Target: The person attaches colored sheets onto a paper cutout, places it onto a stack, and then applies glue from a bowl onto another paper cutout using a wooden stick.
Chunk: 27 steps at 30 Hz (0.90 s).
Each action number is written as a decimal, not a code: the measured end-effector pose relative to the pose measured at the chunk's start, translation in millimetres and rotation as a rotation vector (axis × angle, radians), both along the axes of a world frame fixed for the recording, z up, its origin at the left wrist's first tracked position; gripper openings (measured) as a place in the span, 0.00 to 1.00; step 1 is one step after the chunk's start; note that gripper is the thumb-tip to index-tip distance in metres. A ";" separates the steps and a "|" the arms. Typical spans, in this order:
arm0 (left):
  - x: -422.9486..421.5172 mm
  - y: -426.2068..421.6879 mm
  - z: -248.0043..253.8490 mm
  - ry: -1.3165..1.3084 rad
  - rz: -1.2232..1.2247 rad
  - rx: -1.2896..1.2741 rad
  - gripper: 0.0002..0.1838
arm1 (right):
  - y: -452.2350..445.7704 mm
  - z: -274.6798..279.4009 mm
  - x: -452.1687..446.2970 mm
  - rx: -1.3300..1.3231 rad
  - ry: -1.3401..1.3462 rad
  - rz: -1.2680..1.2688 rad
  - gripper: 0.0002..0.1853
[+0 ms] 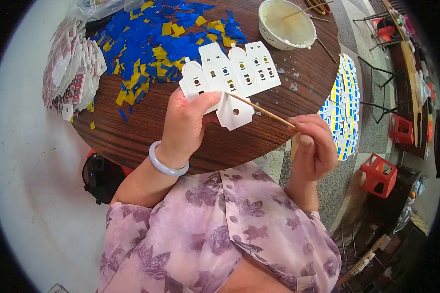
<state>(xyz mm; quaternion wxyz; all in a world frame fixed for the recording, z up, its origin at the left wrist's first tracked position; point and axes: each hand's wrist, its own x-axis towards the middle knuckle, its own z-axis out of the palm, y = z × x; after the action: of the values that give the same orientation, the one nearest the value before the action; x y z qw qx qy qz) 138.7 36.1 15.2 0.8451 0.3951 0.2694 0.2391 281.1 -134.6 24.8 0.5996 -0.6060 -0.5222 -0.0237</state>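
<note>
A white die-cut card (220,71) with small window-like holes is pinched in my left hand (188,115), thumb on top, over the dark wooden table. Its lower flap (235,112) has one round hole. My right hand (314,144) grips a thin wooden stick (266,112) between thumb and fingers. The stick's far end meets the card near the fold, beside my left thumb. Blue and yellow pieces (166,44) lie in a loose pile behind the card.
A white bowl (287,24) of pale paste with a stick in it stands at the back right. Stacked printed cards (73,68) are at the left. Beyond the table's right edge lie rows of blue, yellow and white pieces (344,107) and a red stool (379,176).
</note>
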 end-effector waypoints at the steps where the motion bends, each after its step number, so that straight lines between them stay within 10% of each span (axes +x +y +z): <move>1: 0.6 -0.5 -0.6 -0.002 0.015 0.002 0.20 | -1.2 0.0 0.2 -0.023 0.007 -0.008 0.08; 27: 1.1 -2.3 -4.8 -0.005 0.037 0.043 0.19 | -1.3 -11.4 -0.8 0.100 0.363 -0.082 0.07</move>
<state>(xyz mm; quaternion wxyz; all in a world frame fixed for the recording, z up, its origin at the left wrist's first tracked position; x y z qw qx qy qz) 139.8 33.8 10.4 0.8324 0.4075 0.2694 0.2616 280.3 -135.9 13.3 0.7118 -0.5907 -0.3784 0.0356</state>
